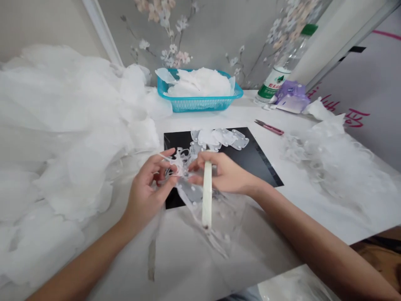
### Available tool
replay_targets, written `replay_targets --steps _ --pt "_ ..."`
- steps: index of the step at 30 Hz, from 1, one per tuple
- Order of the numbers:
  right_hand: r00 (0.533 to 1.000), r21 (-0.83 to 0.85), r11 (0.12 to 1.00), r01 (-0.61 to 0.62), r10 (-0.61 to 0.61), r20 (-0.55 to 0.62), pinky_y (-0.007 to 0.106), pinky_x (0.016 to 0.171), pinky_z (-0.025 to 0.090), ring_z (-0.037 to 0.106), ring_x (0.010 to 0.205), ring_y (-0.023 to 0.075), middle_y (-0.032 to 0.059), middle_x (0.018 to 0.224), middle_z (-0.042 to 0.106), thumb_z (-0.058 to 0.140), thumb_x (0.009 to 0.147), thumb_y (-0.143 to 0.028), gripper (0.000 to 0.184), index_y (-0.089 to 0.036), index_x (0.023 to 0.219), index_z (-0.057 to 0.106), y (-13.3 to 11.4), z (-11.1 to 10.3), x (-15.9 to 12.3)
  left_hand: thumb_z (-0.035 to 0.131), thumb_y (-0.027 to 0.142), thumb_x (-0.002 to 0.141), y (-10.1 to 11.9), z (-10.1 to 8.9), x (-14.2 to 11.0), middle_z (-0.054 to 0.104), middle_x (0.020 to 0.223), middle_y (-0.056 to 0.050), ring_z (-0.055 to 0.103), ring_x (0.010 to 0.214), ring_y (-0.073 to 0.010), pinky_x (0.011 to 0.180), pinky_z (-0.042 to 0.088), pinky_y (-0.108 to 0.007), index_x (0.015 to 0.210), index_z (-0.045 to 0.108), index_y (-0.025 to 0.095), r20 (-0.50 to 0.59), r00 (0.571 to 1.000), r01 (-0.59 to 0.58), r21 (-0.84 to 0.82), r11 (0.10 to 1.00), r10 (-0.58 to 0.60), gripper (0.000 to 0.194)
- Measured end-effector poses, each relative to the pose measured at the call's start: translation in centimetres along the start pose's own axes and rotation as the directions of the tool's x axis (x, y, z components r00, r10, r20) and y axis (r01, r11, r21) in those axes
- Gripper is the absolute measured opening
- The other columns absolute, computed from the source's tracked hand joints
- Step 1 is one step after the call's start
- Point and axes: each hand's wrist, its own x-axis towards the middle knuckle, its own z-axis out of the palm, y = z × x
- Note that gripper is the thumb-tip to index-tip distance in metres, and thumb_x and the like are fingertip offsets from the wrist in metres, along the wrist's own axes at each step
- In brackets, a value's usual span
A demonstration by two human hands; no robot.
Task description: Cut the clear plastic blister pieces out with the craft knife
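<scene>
My left hand (151, 180) is closed on a thin, translucent white plastic-like piece with stringy strands (181, 162), pinched between thumb and fingers. Close against it from the right, my right hand (221, 172) has its fingers bent and closed. A slim, pale tool with a flat handle (207, 196) is in this hand, its long end pointing down toward me; its kind is unclear. Below the hands hangs a clear sheet (225, 213), blurred in part. On the black mat (255, 161) beneath lie several small translucent pieces with rounded corners (219, 137), overlapping in a row.
A large heap of translucent white sheets (72, 108) covers the left side. Behind the mat stands a blue basket (200, 103) of white pieces. At the right are a water bottle (272, 81), a purple packet (292, 96), pink-handled snips (270, 127) and stringy scraps (341, 159).
</scene>
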Motion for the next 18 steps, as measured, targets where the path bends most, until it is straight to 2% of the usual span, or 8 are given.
replay_targets --steps 1,3,6,8,10,12,15,18 --pt "0.996 0.052 0.998 -0.021 0.017 0.086 0.025 0.066 0.042 0.056 0.075 0.0125 0.0022 0.087 0.064 0.070 0.072 -0.025 0.035 -0.019 0.066 0.035 0.0 0.2 0.0 0.066 0.021 0.078 0.0 0.0 0.0 0.064 0.104 0.000 0.047 0.064 -0.0075 0.055 0.040 -0.021 0.114 0.059 0.029 -0.037 0.999 -0.017 -0.002 1.000 0.017 0.037" --pt "0.991 0.145 0.989 -0.043 0.025 0.129 0.023 0.061 0.039 0.049 0.067 0.0093 -0.0011 0.077 0.058 0.068 0.073 -0.021 0.035 -0.019 0.066 0.034 0.1 0.1 0.0 0.068 0.021 0.076 0.0 0.0 0.0 0.064 0.108 -0.001 0.047 0.063 -0.0070 0.054 0.040 -0.021 0.106 0.062 0.027 -0.073 0.997 -0.038 0.018 0.999 0.039 0.031" --pt "0.999 0.209 0.978 0.001 0.008 -0.042 0.021 0.052 0.029 0.033 0.055 0.0054 -0.0069 0.063 0.041 0.064 0.078 -0.019 0.033 -0.019 0.066 0.034 0.3 -0.6 0.2 0.070 0.024 0.076 0.3 -0.2 0.1 0.064 0.092 0.000 0.051 0.068 -0.0086 0.060 0.043 -0.021 0.091 0.066 0.024 -0.110 0.992 -0.056 0.066 0.996 0.063 0.015" --pt "0.986 0.217 0.975 0.051 -0.015 -0.166 0.021 0.050 0.024 0.027 0.053 0.0050 -0.0080 0.061 0.034 0.063 0.080 -0.019 0.032 -0.019 0.066 0.033 0.4 -1.1 0.3 0.068 0.027 0.078 0.6 -0.4 0.2 0.062 0.079 0.001 0.054 0.070 -0.0095 0.062 0.044 -0.021 0.082 0.066 0.022 -0.192 0.980 -0.041 0.066 0.997 0.053 0.007" --pt "0.977 0.255 0.965 0.063 -0.008 -0.212 0.021 0.050 0.022 0.026 0.053 0.0050 -0.0082 0.060 0.033 0.062 0.082 -0.020 0.033 -0.019 0.067 0.033 0.4 -1.3 0.3 0.066 0.031 0.080 0.7 -0.5 0.2 0.060 0.070 0.002 0.053 0.063 -0.0088 0.058 0.043 -0.020 0.075 0.064 0.020 -0.224 0.975 0.020 0.048 0.999 -0.009 0.012" --pt "0.978 0.322 0.946 0.050 0.018 -0.207 0.021 0.049 0.021 0.026 0.053 0.0047 -0.0083 0.060 0.033 0.066 0.081 -0.025 0.036 -0.019 0.067 0.033 0.3 -1.3 0.3 0.065 0.040 0.080 0.8 -0.6 0.2 0.058 0.065 0.003 0.050 0.056 -0.0083 0.052 0.040 -0.020 0.074 0.064 0.020 -0.090 0.988 0.131 0.051 0.990 -0.126 0.020" --pt "0.985 0.427 0.904 0.018 0.057 -0.164 0.020 0.048 0.021 0.027 0.051 0.0042 -0.0085 0.059 0.033 0.071 0.077 -0.032 0.042 -0.019 0.066 0.033 0.2 -1.0 0.3 0.066 0.050 0.076 0.8 -0.5 0.0 0.057 0.065 0.004 0.047 0.055 -0.0088 0.048 0.037 -0.020 0.086 0.067 0.022 0.178 0.949 0.231 0.164 0.959 -0.260 0.030" --pt "0.991 0.475 0.880 0.003 0.061 -0.118 0.020 0.047 0.022 0.027 0.050 0.0042 -0.0089 0.057 0.032 0.075 0.073 -0.034 0.045 -0.019 0.065 0.033 0.0 -0.7 0.2 0.065 0.054 0.075 0.9 -0.3 -0.1 0.049 0.061 0.005 0.043 0.054 -0.0087 0.048 0.033 -0.020 0.082 0.065 0.021 0.209 0.938 0.227 0.231 0.946 -0.276 0.033"
